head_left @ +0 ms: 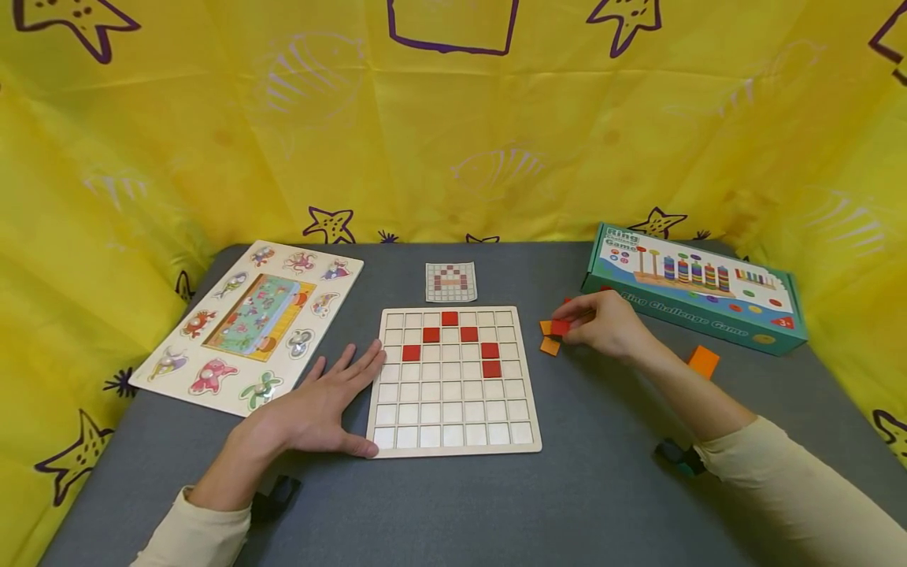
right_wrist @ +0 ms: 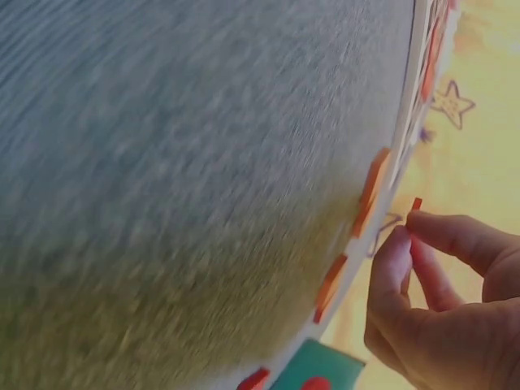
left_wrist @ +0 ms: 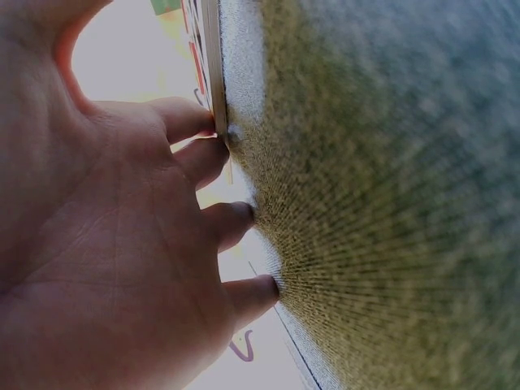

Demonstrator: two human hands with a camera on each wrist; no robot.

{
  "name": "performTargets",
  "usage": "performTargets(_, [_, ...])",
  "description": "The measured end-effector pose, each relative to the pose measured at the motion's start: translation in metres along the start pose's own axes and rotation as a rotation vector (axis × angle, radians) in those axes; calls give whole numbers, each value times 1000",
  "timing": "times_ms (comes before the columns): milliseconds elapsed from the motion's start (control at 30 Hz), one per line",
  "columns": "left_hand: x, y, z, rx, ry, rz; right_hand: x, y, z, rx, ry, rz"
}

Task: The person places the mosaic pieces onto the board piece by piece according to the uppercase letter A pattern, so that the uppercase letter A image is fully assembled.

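Note:
A wooden grid board (head_left: 453, 413) lies on the dark grey table, with several red square tiles set in its upper cells. My left hand (head_left: 315, 413) rests at the board's left edge, fingers spread and thumb near the lower left corner; in the left wrist view its fingertips (left_wrist: 264, 288) reach down to the cloth and the board's side. To the right of the board, my right hand (head_left: 605, 324) pinches a red square tile (head_left: 560, 327) between thumb and fingertips. In the right wrist view this red tile (right_wrist: 418, 203) is edge-on. Just under it lie orange tiles (head_left: 549, 346).
Behind the grid board lies a small pattern card (head_left: 450, 294). At left is a picture puzzle board (head_left: 241, 398) with sea animals. A green Ring Challenge Game box (head_left: 708, 321) stands at back right, and an orange piece (head_left: 704, 361) lies before it. Yellow cloth (head_left: 425, 118) hangs behind.

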State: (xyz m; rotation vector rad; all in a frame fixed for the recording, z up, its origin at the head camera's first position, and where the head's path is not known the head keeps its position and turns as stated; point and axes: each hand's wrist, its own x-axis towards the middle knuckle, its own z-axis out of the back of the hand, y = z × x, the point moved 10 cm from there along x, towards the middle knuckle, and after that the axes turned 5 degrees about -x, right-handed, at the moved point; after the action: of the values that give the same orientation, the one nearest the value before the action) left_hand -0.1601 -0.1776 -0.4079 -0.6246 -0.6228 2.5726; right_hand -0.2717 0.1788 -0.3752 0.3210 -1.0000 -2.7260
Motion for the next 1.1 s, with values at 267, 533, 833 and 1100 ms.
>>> performTargets(267, [0, 0, 0, -5, 5, 3, 3, 17, -20, 0, 35, 13])
performTargets(533, [1, 0, 0, 0, 5, 7, 6, 38, -40, -1, 57, 28])
performTargets(833, [2, 2, -1, 7, 14, 21, 8, 66, -69, 44, 116, 66])
performTargets(1100, [2, 4, -2, 8, 14, 30, 11, 88, -87, 46, 140, 93])
